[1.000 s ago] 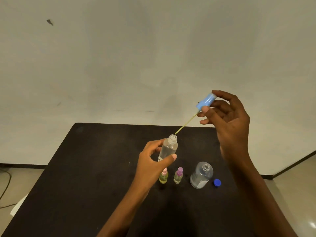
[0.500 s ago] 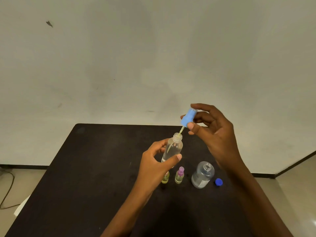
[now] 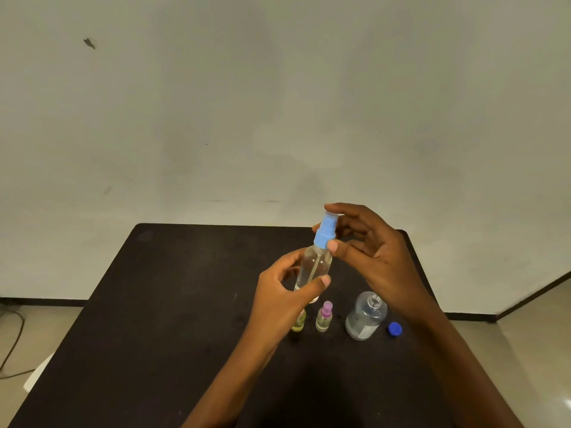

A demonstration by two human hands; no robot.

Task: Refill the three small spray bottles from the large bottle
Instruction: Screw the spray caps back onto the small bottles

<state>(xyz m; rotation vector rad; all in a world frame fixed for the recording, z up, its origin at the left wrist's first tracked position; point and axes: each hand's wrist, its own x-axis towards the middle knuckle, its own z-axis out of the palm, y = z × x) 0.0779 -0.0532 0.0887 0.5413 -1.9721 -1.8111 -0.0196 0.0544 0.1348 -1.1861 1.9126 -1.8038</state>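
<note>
We see a black bench (image 3: 154, 304), and the bottom of the picture cuts off its near edge. Both arms reach in from there. The right hand (image 3: 380, 261) is up over the middle of the bench. Its grip pinches the blue spray top (image 3: 324, 231) between thumb and fingers. The left hand (image 3: 278, 301) is just below, with its grip wrapped round the clear spray bottle (image 3: 315, 270), held upright in the air.

The big bottle (image 3: 366, 316) stands open near the right edge of the bench. Its label is too blurry for us to read. Left of it stands the purple-topped bottle (image 3: 324, 318). Next to that is the yellow bottle (image 3: 299, 323), but the left hand hides its top, so we see only its bottom part. The little blue cap (image 3: 395, 329) lies just right of the big bottle, closest to the right edge.

Half a second ago the blue spray top was above the neck, with only its thin tube going in. Now the top sits on the neck and the tube is inside the bottle. We cannot tell if it is screwed tight.
</note>
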